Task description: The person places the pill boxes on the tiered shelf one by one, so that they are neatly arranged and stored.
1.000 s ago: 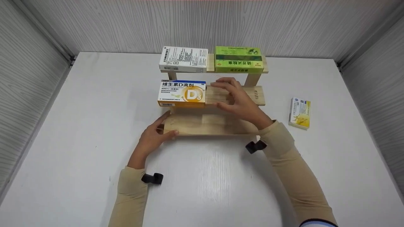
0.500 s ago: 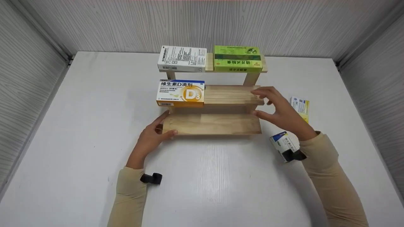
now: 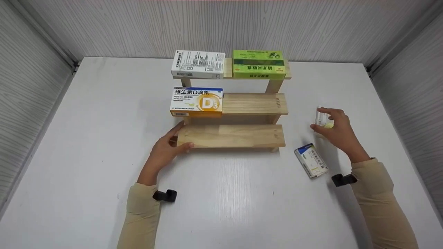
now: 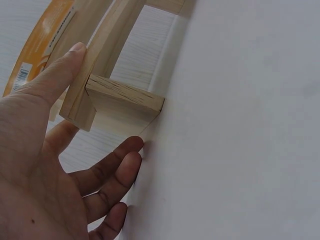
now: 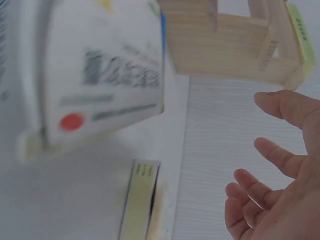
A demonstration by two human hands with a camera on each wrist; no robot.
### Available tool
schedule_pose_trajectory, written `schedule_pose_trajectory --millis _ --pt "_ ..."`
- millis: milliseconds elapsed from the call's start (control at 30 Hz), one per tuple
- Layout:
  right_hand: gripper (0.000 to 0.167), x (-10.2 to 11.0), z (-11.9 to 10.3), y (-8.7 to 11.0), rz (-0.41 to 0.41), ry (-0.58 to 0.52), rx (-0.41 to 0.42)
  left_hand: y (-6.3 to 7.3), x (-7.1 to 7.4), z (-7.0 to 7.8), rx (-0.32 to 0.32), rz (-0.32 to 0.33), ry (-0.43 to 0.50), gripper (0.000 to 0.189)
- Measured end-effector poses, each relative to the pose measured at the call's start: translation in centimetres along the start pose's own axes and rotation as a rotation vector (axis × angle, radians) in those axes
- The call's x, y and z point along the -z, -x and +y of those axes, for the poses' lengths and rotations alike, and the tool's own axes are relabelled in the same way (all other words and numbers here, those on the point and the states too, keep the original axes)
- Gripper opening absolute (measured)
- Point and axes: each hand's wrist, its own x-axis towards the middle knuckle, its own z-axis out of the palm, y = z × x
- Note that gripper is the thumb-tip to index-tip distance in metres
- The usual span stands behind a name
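Observation:
My left hand (image 3: 166,148) grips the left end of the lowest board of a three-tier wooden display shelf (image 3: 254,103). In the left wrist view its thumb lies on the wooden shelf (image 4: 105,60), with the other fingers loosely bent beside the leg. On the right, my right hand (image 3: 337,129) is at a small white-and-yellow medicine box (image 3: 322,119), thumb and fingers spread on either side of it. That yellow-sided box (image 5: 137,200) appears apart from the right hand (image 5: 280,160) in the right wrist view. A white-and-blue medicine box (image 3: 311,160) lies nearer, below the right hand.
On the top tier are a white medicine box (image 3: 199,64) and a green one (image 3: 258,64). A white-and-orange vitamin D box (image 3: 196,101) sits on the middle tier's left half. Pale panels enclose the white table (image 3: 221,207) at the back and sides.
My right hand has moved from the middle tier rightward to the white-and-yellow box, uncovering the white-and-blue box. The left hand stays on the shelf.

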Motion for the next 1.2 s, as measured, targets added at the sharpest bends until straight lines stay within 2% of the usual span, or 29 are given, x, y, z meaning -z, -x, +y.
schedule_pose_trajectory --millis 267,467,667,867,1100,1200 --pt "0.102 0.1 2.7 -0.2 -0.111 0.164 -0.234 0.0 0.2 0.1 0.003 0.003 0.003 0.090" --pt "0.109 0.1 3.1 -0.6 -0.179 0.208 -0.306 -0.1 0.2 0.1 -0.003 0.005 0.001 0.090" --pt "0.106 -0.1 3.1 -0.9 -0.169 0.231 -0.324 0.0 0.2 0.1 0.009 0.003 -0.010 0.091" --pt "0.092 -0.2 3.3 -0.9 -0.142 0.232 -0.341 0.0 0.2 0.1 0.010 0.002 -0.010 0.091" --pt "0.085 -0.1 3.8 -0.9 -0.154 0.179 -0.355 0.0 0.1 -0.1 0.018 0.003 -0.007 0.090" --pt "0.080 0.1 3.9 -0.8 -0.153 0.139 -0.332 -0.1 0.0 -0.2 0.002 0.007 -0.001 0.089"
